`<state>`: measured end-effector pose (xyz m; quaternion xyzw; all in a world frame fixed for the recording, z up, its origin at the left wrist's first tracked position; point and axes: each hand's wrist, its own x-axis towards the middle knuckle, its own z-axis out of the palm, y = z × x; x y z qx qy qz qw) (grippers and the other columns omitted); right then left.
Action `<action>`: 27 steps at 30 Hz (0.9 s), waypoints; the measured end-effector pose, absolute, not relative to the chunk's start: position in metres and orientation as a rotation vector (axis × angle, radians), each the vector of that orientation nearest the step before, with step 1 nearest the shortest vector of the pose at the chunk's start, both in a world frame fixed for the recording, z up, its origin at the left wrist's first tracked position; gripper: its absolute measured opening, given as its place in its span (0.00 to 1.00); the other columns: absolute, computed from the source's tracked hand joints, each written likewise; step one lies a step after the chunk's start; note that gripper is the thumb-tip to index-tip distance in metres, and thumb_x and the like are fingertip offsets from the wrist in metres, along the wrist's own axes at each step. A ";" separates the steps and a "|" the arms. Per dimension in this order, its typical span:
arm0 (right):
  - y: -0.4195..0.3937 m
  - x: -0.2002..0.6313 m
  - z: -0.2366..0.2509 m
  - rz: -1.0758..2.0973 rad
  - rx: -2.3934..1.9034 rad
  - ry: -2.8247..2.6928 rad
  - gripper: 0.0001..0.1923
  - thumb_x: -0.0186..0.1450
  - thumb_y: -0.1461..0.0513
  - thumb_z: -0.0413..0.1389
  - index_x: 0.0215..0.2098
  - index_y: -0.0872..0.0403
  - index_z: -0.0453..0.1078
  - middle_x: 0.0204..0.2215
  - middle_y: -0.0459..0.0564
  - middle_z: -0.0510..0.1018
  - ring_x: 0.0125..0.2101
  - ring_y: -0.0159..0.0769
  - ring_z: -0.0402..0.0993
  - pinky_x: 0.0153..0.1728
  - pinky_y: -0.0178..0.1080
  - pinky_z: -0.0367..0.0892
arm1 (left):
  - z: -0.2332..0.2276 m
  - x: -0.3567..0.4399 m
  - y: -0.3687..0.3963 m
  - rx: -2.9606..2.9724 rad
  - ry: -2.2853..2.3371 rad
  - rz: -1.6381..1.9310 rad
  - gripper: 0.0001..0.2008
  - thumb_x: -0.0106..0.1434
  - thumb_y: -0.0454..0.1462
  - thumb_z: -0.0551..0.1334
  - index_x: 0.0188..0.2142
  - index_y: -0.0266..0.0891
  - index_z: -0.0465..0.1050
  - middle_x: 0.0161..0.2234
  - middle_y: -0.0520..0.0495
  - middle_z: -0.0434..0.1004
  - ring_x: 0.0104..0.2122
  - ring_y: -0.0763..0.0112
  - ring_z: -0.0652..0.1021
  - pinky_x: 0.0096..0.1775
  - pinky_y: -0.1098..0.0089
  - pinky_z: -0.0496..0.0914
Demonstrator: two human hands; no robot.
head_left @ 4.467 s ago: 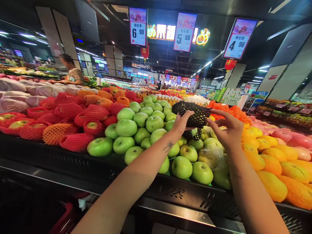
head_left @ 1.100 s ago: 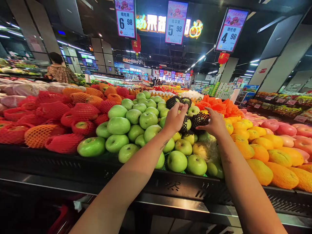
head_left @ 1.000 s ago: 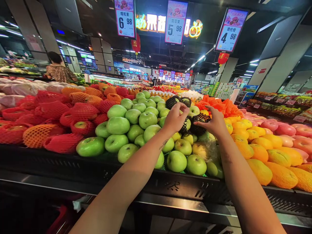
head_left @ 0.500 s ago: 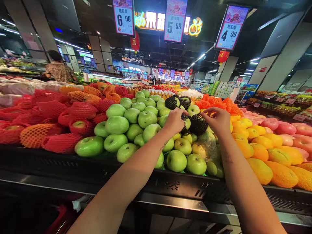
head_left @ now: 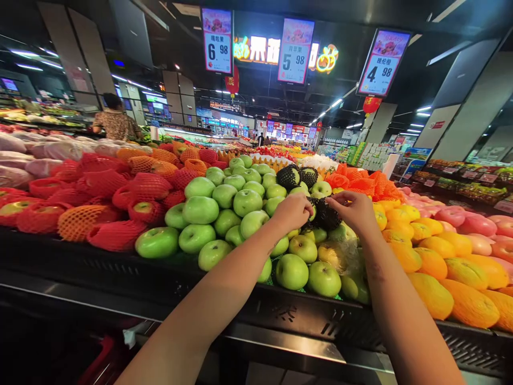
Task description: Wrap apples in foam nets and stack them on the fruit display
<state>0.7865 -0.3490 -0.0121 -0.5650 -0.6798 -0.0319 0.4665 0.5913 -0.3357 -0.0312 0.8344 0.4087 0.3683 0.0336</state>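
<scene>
- The left hand [head_left: 292, 211] and right hand [head_left: 352, 209] cover part of the black-netted apple [head_left: 326, 215] — their grip on it cannot be told.
- Both forearms run off the near edge.
- Orange melons [head_left: 473, 305] — cut at the right edge.

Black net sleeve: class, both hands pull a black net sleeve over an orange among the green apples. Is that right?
Not quite. In the head view, the left hand and right hand work the black net sleeve over a green apple, not an orange. The rest holds.
</scene>
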 end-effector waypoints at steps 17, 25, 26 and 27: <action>-0.351 0.800 -0.005 -0.246 -1.542 -1.449 0.17 0.58 0.49 0.59 0.31 0.53 0.79 0.31 0.55 0.84 0.31 0.48 0.79 0.36 0.45 0.68 | -0.027 0.598 -0.362 2.843 0.627 0.753 0.07 0.60 0.35 0.65 0.38 0.36 0.80 0.33 0.47 0.82 0.32 0.69 0.79 0.37 0.71 0.71; -0.344 0.804 -0.006 -0.248 -1.456 -1.360 0.21 0.58 0.46 0.56 0.30 0.53 0.79 0.26 0.56 0.82 0.30 0.50 0.78 0.35 0.46 0.66 | -0.013 0.586 -0.401 2.821 1.753 1.171 0.14 0.69 0.42 0.59 0.46 0.35 0.77 0.50 0.34 0.79 0.53 0.49 0.76 0.53 0.53 0.71; -0.343 0.805 -0.007 -0.248 -1.445 -1.354 0.21 0.58 0.45 0.55 0.29 0.53 0.79 0.25 0.56 0.82 0.30 0.50 0.78 0.34 0.46 0.65 | -0.018 0.581 -0.407 2.712 1.971 1.184 0.17 0.68 0.43 0.61 0.49 0.33 0.76 0.54 0.30 0.76 0.57 0.44 0.73 0.56 0.48 0.69; -0.343 0.805 -0.007 -0.247 -1.439 -1.349 0.22 0.58 0.44 0.55 0.29 0.53 0.79 0.25 0.56 0.82 0.29 0.50 0.78 0.34 0.45 0.65 | -0.026 0.575 -0.413 2.612 2.120 1.167 0.21 0.66 0.44 0.63 0.52 0.31 0.74 0.58 0.26 0.72 0.61 0.40 0.70 0.59 0.45 0.66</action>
